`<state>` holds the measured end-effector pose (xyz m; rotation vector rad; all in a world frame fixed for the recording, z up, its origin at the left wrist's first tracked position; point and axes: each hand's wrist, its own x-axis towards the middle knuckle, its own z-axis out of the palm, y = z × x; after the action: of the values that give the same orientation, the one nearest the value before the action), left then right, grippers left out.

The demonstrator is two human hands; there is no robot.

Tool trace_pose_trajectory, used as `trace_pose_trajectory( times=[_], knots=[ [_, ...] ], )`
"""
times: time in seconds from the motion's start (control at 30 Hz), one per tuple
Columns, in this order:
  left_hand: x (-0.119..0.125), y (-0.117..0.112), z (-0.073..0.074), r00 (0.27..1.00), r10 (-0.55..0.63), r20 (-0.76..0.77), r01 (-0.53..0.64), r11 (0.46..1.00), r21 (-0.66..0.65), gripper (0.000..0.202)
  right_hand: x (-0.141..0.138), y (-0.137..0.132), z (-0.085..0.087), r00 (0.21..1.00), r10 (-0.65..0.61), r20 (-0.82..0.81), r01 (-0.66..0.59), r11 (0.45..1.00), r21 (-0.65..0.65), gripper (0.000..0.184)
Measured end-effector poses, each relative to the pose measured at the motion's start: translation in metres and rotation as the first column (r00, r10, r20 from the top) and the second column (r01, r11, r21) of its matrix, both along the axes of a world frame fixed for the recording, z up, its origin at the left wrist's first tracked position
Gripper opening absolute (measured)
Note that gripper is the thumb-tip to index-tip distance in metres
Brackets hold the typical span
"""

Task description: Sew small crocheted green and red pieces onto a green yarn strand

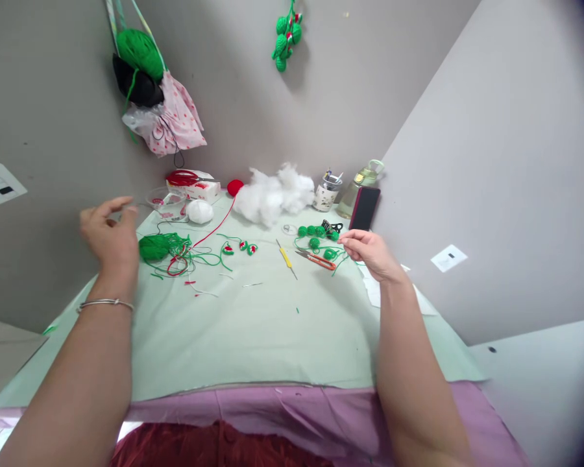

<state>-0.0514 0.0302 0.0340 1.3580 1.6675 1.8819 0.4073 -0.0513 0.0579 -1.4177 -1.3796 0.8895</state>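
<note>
My right hand (372, 254) is closed in a pinch at the right of the table. Its fingertips meet beside a small green crocheted ball (334, 236); what lies between them is too small to tell. Several similar green balls (314, 243) with loose yarn tails lie just left of it. Raised at the left, my left hand (108, 230) has its thumb and index finger curled together, and I cannot make out what they pinch. Below its fingers rests a tangled green yarn bundle (156, 247). Orange-handled thread snips (321, 260) and a yellow-handled crochet hook (286, 256) lie between the hands.
White stuffing (275, 193) is heaped at the back, near a red yarn ball (235, 187) and a white yarn ball (199, 211). Red scissors (183, 178) top a box. A phone (365, 208) leans on a bottle (365, 176). Small red-green crocheted pieces (243, 246) lie mid-table.
</note>
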Motion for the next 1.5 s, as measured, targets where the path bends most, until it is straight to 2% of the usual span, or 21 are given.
trace_pose_trajectory(
  times=[0.03,0.07,0.1,0.17,0.2,0.23,0.27,0.3,0.33,0.37,0.4,0.43,0.47,0.53,0.7,0.8,0.93,1.2,1.5],
  knots=[
    [0.006,-0.002,0.001,0.987,0.116,-0.11,-0.111,0.992,0.054,0.029,-0.011,-0.002,0.002,1.0,0.019,0.011,-0.019,1.0,0.003,0.02],
    [0.015,-0.006,0.002,0.971,0.157,-0.179,-0.142,0.985,0.095,0.044,-0.022,-0.004,0.004,0.999,0.041,0.022,-0.041,0.999,0.003,0.019],
    [0.027,-0.011,0.003,0.969,0.142,-0.203,-0.118,0.985,0.126,0.052,-0.034,-0.006,0.006,0.997,0.072,0.035,-0.072,0.997,-0.001,0.019],
    [0.057,-0.026,0.003,0.986,-0.037,-0.162,0.058,0.99,0.126,0.045,-0.058,-0.012,0.008,0.986,0.153,0.066,-0.153,0.988,-0.013,0.018],
    [0.074,-0.035,0.003,0.973,-0.195,-0.121,0.207,0.974,0.092,0.038,-0.07,-0.014,0.008,0.975,0.203,0.088,-0.202,0.979,-0.02,0.018],
    [0.09,-0.045,0.002,0.925,-0.378,-0.047,0.38,0.924,0.037,0.035,-0.081,-0.017,0.007,0.962,0.249,0.108,-0.248,0.968,-0.029,0.017],
    [0.106,-0.055,0.0,0.841,-0.54,0.026,0.541,0.841,-0.024,0.035,-0.091,-0.02,0.006,0.948,0.294,0.124,-0.291,0.956,-0.041,0.017],
    [0.119,-0.064,-0.002,0.711,-0.696,0.095,0.703,0.703,-0.109,0.035,-0.099,-0.022,0.005,0.934,0.329,0.141,-0.325,0.944,-0.052,0.017],
    [0.13,-0.072,-0.004,0.571,-0.803,0.171,0.82,0.544,-0.179,0.038,-0.106,-0.024,0.003,0.922,0.356,0.152,-0.351,0.934,-0.059,0.018],
    [0.138,-0.079,-0.007,0.445,-0.865,0.231,0.89,0.4,-0.22,0.039,-0.112,-0.026,0.001,0.912,0.377,0.163,-0.372,0.926,-0.061,0.019],
    [0.144,-0.084,-0.009,0.343,-0.902,0.261,0.927,0.28,-0.25,0.036,-0.115,-0.026,0.0,0.903,0.393,0.171,-0.389,0.919,-0.058,0.02],
    [0.147,-0.087,-0.012,0.285,-0.919,0.273,0.939,0.211,-0.271,0.031,-0.117,-0.027,-0.001,0.898,0.405,0.173,-0.402,0.914,-0.056,0.021],
    [0.147,-0.088,-0.013,0.266,-0.925,0.271,0.939,0.185,-0.289,0.028,-0.117,-0.027,-0.001,0.896,0.413,0.165,-0.409,0.911,-0.055,0.022],
    [0.144,-0.085,-0.016,0.3,-0.921,0.247,0.926,0.22,-0.307,0.025,-0.113,-0.026,0.0,0.896,0.423,0.136,-0.417,0.906,-0.073,0.022],
    [0.13,-0.068,-0.018,0.461,-0.841,0.284,0.885,0.408,-0.226,0.021,-0.089,-0.018,0.002,0.897,0.432,0.091,-0.411,0.893,-0.185,0.027],
    [0.123,-0.061,-0.017,0.538,-0.789,0.296,0.843,0.509,-0.173,0.018,-0.073,-0.009,-0.004,0.916,0.396,0.067,-0.379,0.907,-0.181,0.026],
    [0.116,-0.054,-0.014,0.608,-0.719,0.336,0.784,0.611,-0.112,0.015,-0.059,0.0,-0.011,0.934,0.354,0.037,-0.344,0.925,-0.16,0.026],
    [0.098,-0.04,-0.011,0.636,-0.594,0.492,0.67,0.742,0.028,0.009,-0.037,0.006,-0.015,0.962,0.273,0.02,-0.266,0.951,-0.159,0.028],
    [0.075,-0.021,-0.012,0.618,-0.51,0.599,0.535,0.83,0.155,0.007,-0.023,0.01,-0.016,0.987,0.158,0.009,-0.153,0.969,-0.195,0.036]
  ],
)
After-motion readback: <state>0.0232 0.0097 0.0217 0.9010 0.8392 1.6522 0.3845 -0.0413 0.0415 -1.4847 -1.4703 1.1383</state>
